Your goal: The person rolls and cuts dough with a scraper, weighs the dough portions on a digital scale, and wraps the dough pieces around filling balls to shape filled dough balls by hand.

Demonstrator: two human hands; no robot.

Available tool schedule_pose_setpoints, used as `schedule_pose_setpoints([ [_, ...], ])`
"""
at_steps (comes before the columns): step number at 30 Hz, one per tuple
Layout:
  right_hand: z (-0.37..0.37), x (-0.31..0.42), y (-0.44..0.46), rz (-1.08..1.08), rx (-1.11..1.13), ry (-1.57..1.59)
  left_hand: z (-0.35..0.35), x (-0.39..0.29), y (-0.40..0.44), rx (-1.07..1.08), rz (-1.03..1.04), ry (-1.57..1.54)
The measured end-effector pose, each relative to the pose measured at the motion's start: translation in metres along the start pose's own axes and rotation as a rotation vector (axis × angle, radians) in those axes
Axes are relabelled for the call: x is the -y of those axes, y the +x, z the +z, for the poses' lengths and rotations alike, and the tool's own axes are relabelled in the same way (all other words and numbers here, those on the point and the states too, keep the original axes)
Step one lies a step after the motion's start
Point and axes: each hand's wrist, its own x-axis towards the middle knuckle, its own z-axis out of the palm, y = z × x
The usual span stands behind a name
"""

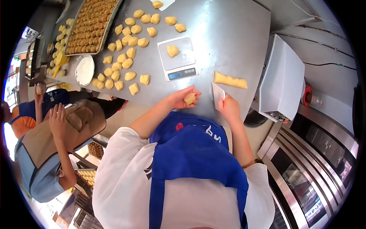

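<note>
A piece of yellow dough (pixel 190 99) rests in my left hand (pixel 184 97), its fingers curled round it near the table's front edge. My right hand (pixel 228 108) grips a flat white scraper (pixel 218 95), held upright just below the left end of a dough log (pixel 230 80). Above my left hand stands a white digital scale (pixel 177 74) with one dough piece (pixel 172 50) on its plate. Many cut dough pieces (pixel 133 41) lie scattered on the metal table to the left of the scale.
A tray of brown balls (pixel 90 28) and a bowl of white powder (pixel 84 70) are at the table's left. Two people (pixel 57 126) in aprons stand at the left. A white machine (pixel 282 78) stands beyond the right edge, with ovens (pixel 305 183) below.
</note>
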Motion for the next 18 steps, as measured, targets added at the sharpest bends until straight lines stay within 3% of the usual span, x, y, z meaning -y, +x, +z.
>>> schedule_pose_setpoints([
  [2,0.002,0.003,-0.006,-0.063,-0.154,0.087,-0.004,-0.011,0.011,-0.091,-0.042,0.091],
  [4,0.0,0.003,-0.006,-0.048,-0.164,0.08,0.023,-0.05,0.002,-0.143,0.219,0.407],
  [6,-0.003,0.003,-0.004,-0.036,-0.172,0.074,0.048,-0.091,-0.005,-0.257,0.528,0.727],
  [7,-0.005,0.003,-0.004,-0.04,-0.183,0.065,0.06,-0.106,-0.011,-0.422,0.74,0.904],
  [8,-0.006,0.003,-0.004,-0.043,-0.195,0.057,0.054,-0.12,-0.005,-0.565,1.128,1.254],
  [11,-0.013,0.007,-0.005,-0.078,-0.24,0.063,0.055,-0.145,-0.011,-0.671,1.196,1.473],
  [13,-0.015,0.008,-0.005,-0.064,-0.239,0.058,0.042,-0.147,-0.014,-0.592,1.182,1.59],
  [15,-0.015,0.008,-0.003,-0.047,-0.241,0.056,0.012,-0.138,-0.005,-0.865,1.245,2.194],
  [16,-0.014,0.007,0.0,-0.016,-0.256,0.052,-0.003,-0.138,-0.004,-0.853,1.249,2.198],
  [18,-0.015,0.003,0.003,0.034,-0.273,0.048,-0.03,-0.141,-0.006,-0.798,0.95,1.854],
])
